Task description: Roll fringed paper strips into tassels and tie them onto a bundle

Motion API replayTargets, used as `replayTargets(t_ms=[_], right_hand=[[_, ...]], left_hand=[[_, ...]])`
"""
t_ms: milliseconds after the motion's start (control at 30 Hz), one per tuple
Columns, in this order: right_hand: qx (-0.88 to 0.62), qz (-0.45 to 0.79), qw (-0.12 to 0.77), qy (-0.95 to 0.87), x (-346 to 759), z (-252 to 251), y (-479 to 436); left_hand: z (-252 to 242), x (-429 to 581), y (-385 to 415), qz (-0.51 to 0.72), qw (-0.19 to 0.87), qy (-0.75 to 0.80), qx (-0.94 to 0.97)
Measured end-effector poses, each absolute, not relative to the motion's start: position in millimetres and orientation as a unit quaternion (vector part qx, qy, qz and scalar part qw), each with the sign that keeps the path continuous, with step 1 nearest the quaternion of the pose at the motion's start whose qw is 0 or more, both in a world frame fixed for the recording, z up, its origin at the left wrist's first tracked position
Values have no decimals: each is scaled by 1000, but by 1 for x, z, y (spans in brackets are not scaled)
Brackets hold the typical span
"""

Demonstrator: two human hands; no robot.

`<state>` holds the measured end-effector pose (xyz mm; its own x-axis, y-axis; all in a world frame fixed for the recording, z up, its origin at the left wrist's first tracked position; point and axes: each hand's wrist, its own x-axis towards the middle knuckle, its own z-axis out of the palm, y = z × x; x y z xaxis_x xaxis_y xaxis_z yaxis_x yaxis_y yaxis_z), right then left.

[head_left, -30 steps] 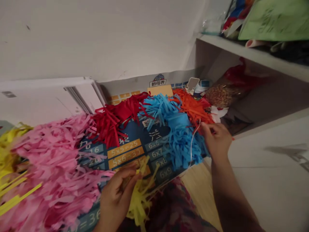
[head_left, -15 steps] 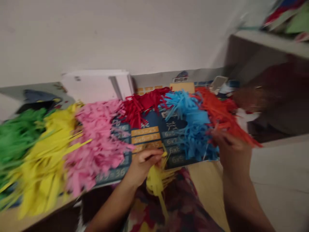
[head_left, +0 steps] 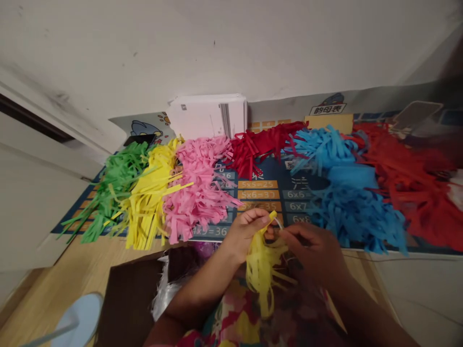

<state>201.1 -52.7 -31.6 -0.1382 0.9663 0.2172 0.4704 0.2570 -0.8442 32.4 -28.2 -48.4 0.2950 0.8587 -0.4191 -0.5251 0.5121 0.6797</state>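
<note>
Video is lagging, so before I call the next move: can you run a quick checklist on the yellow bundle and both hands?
1. Left hand grips yellow bundle at its top: ok.
2. Right hand fingertips pinch there too: ok.
3. White loop closed around the bundle: cannot tell.
4. Strips hang loose below both hands: ok.
5. Pink pile apart from left hand: ok.
6. Blue pile clear of right hand: cannot tell; edges meet in view.
</note>
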Motion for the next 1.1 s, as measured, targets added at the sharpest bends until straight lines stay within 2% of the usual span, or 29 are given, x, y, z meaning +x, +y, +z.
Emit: replayTargets(t_ms=[333, 733, 800, 900, 1033, 1100], right_hand=[[-546, 268, 396, -689, 203, -32, -53], [-544, 352, 351, -677, 208, -39, -43], [-552, 408, 342, -642, 209, -43, -42], [-535, 470, 326, -622, 207, -47, -42], [-518, 405, 321, -681, 207, -46, -45], [-510, 346, 352, -704, 216, -43, -47]], left_hand=[[-45, 34, -28, 458, 751, 408, 243], [-53, 35, -30, 460, 706, 419, 338], [-52, 33, -31, 453, 663, 436, 405], [-52, 32, -35, 442, 545, 474, 532], [-55, 33, -42, 457, 439, 481, 607], [-54, 31, -47, 441, 403, 474, 647]])
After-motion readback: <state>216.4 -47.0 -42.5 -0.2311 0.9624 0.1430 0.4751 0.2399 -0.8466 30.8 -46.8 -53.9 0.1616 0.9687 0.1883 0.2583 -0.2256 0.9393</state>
